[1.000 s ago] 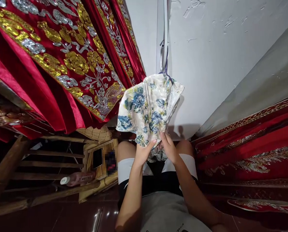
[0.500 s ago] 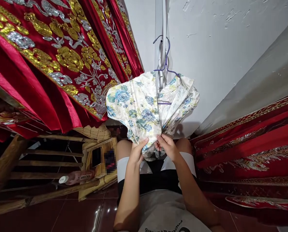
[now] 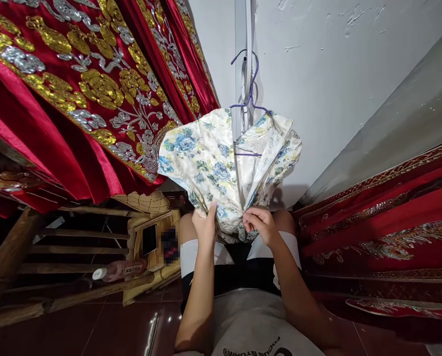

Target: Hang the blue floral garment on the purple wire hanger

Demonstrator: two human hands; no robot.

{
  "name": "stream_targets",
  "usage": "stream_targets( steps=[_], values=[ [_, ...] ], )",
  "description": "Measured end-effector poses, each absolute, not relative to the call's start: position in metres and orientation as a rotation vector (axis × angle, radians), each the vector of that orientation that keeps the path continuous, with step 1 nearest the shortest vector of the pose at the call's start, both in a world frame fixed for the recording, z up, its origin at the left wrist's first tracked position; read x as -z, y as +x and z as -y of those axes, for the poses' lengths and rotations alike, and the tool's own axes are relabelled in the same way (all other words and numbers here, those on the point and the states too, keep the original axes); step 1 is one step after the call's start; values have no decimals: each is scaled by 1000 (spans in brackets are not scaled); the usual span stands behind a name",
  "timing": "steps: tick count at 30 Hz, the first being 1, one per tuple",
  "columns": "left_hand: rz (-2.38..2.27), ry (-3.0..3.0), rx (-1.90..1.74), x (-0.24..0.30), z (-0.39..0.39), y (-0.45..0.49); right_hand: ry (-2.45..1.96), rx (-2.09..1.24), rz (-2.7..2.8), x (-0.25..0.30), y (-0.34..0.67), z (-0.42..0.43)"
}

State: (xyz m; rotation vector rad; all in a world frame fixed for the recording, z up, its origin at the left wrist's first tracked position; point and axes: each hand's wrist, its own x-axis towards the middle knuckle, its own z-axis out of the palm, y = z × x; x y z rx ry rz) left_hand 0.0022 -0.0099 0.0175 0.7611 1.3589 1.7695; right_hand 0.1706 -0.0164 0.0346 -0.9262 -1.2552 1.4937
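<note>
A short floral blouse [image 3: 213,158], cream with blue flowers, hangs on a purple wire hanger [image 3: 251,96] in front of me. Its neckline gapes in a V down to the lower front. My left hand [image 3: 206,222] is closed on the blouse's lower left side, thumb on top and the other fingers behind the cloth. My right hand [image 3: 260,222] pinches the front edge at the bottom of the V. Whether a zip pull or fastener is between those fingertips is too small to tell. The hem bunches over my lap.
Red costumes with gold and silver sequins [image 3: 102,89] hang at left. More red embroidered fabric [image 3: 384,237] lines the right side. A bamboo rack [image 3: 87,251] at lower left bears a pink bottle [image 3: 120,271] and a dark phone [image 3: 149,240]. A white wall [image 3: 317,74] stands ahead.
My left hand has shifted left along the blouse's lower side. My right hand has curled into a pinch at the front edge. Blouse and hanger sit slightly further left in view.
</note>
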Motion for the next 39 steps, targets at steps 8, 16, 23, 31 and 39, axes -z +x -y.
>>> stream_targets(
  steps=[8, 16, 23, 31, 39],
  values=[
    [-1385, 1585, -1843, 9, 25, 32, -981, -1431, 1335, -38, 161, 17],
    [-1355, 1570, -1556, 15, 19, 46, -992, -1443, 1224, -72, 168, -16],
    [-1392, 1777, -1344, 31, 4, 30, -811, -1230, 1044, -171, 175, -115],
    [-1267, 1942, -1262, -29, -39, 10, -776, -1174, 1214, -176, 160, -107],
    [-1123, 2295, -1551, -187, -95, 8, -758, -1088, 1298, -180, 156, -103]
  ],
)
